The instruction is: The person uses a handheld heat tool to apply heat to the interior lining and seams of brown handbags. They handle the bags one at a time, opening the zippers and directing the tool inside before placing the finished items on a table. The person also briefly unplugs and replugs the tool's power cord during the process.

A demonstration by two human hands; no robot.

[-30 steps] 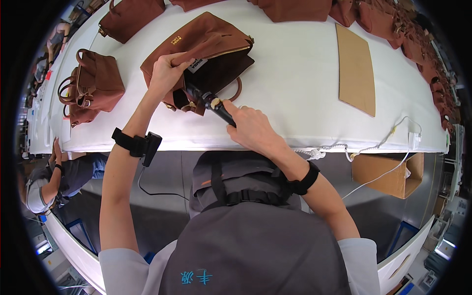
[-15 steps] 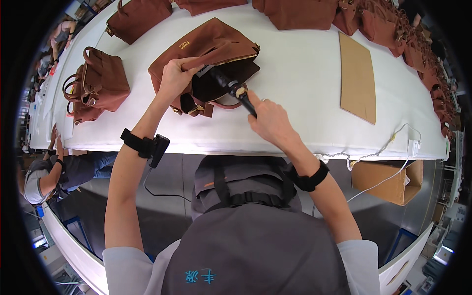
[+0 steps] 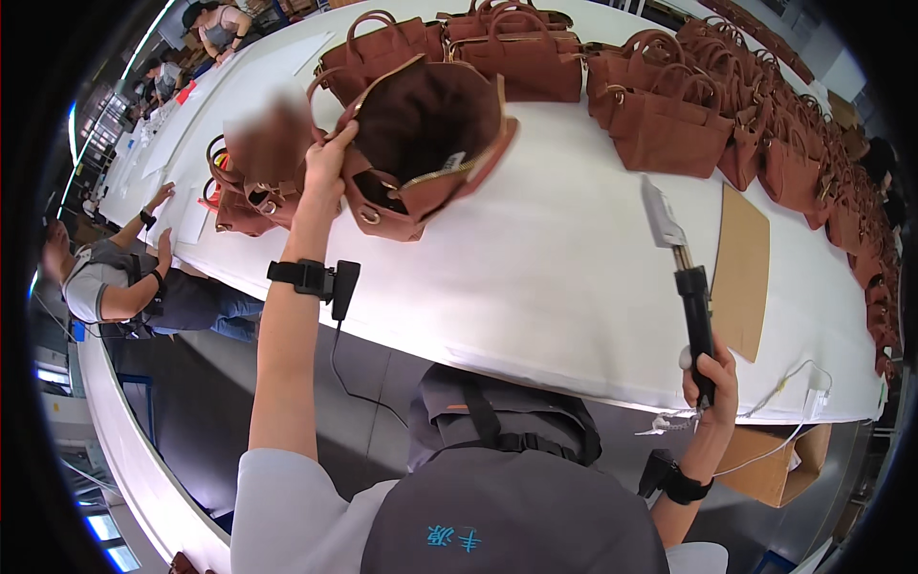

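Now the left hand (image 3: 328,163) is pinching an open brown bag (image 3: 426,129), upper middle of the frame; the right hand (image 3: 717,381) is gripping a black tool (image 3: 695,301), right side; moving it probably needs care

Left hand (image 3: 327,161) pinching, right hand (image 3: 717,383) clenched

A head-worn fisheye looks down over both hands (image 3: 327,166) (image 3: 719,381).

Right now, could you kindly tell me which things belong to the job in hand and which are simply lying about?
In use:
- open bag, in the left hand
- tool, in the right hand

Seemingly idle:
- cardboard
- carton
- other bags
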